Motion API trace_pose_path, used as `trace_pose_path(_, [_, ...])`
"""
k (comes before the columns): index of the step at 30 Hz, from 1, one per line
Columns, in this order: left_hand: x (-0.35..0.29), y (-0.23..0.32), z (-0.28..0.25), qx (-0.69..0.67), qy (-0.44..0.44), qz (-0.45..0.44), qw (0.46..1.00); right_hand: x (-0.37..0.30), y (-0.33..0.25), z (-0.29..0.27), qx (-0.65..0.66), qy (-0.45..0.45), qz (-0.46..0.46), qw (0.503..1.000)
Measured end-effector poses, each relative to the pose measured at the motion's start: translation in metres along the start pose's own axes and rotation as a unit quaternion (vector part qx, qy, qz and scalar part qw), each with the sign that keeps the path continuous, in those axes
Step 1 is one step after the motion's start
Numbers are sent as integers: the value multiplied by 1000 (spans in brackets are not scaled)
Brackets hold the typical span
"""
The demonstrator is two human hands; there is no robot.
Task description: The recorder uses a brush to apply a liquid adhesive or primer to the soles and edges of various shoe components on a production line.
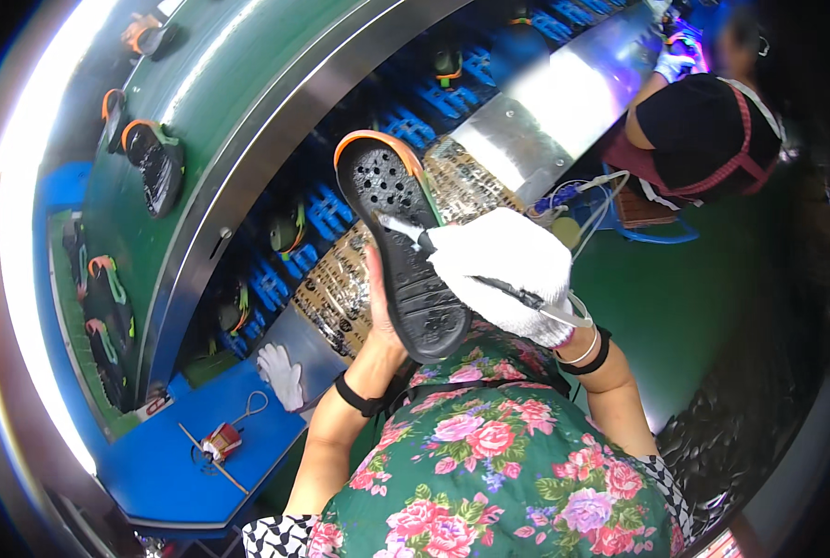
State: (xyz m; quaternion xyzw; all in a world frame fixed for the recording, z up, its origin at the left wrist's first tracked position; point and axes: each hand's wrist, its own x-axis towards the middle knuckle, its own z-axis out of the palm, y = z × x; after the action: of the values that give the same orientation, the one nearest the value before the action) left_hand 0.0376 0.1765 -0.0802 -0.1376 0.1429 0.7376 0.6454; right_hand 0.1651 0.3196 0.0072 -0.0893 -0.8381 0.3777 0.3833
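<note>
A black clog (401,260) with an orange and green rim and a cluster of holes at its toe end is tilted up in front of me. My left hand (383,321), bare, grips its left edge near the heel, with most fingers hidden behind it. My right hand (508,270) wears a white knitted glove and is closed on a slim brush (424,242) with a dark shaft. The brush's pale tip touches the middle of the clog's black surface, where whitish wet-looking marks show. A thin tube runs by my right wrist.
A green conveyor belt (238,84) carries several clogs (154,167) at left. Behind my hands lies a patterned brown strip (471,177). A white glove (281,376) and a red wound spool (220,443) lie by the blue table (173,484). A co-worker (703,135) sits at far right.
</note>
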Motion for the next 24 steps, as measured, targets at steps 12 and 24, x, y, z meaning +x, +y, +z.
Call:
trace_pose_path(12, [-13, -6, -36, 125, 40, 32, 991, 5, -8, 33, 45, -22, -2, 999])
trace_pose_path(24, [11, 2, -6, 101, 9, 62, 993, -6, 9, 28, 57, 3, 13, 998])
